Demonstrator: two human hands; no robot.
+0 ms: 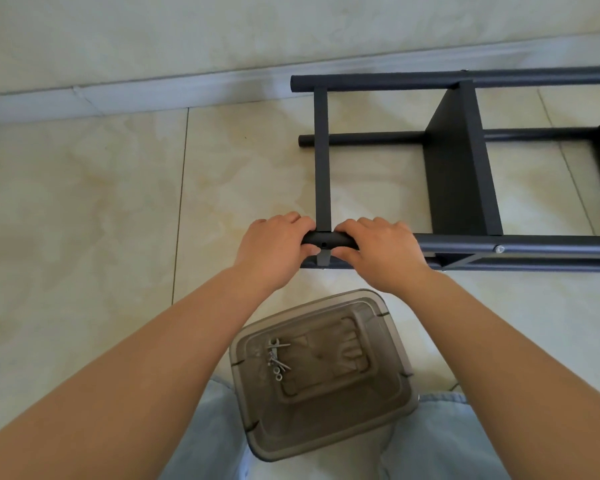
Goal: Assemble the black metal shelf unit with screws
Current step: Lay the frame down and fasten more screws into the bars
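The black metal shelf unit lies on its side on the tiled floor, running off the right edge of view, with its far tube close to the baseboard. Both hands work at the near tube's open end. The left hand has its fingers curled over the tube's tip, gripping it, and the right hand grips the same tube just beside it, fingers wrapped over the top. Between them the flat crossbar comes down from the far tube and meets the near one, right above a small unfilled screw hole.

The step in hand looks like seating this crossbar so its hole lines up with the hole in the tube. To do it well, keep the tube from rolling: one hand should pin it while the other nudges the bar until the holes sit in line. Only then free a hand for a screw. Farther right along the tube a fitted screw head shows what the finished joint should look like.

The loose screws and washers lie in the translucent plastic container on the floor between the person's knees, directly below the hands, so the reach is short. Start the screw by hand and loosely, since forcing it against offset holes risks cross-threading.
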